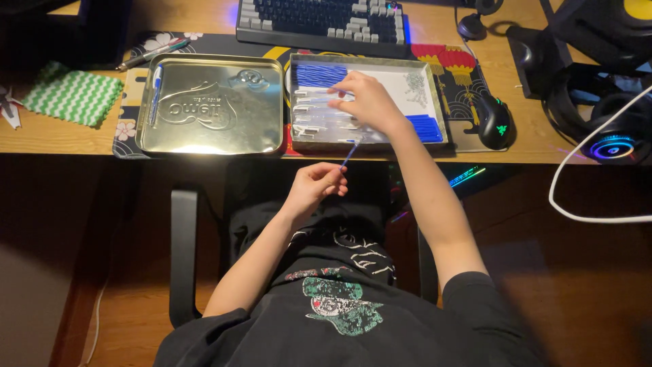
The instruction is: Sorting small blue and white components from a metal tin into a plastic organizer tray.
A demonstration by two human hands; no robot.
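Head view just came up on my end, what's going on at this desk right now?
A seated person's left hand pinches a thin blue stick below the desk edge. Their right hand reaches into an open metal tray holding blue sticks and clear tubes. Beside it lies the tin lid, upside down, with a pen along its left edge. A keyboard and mouse sit nearby.
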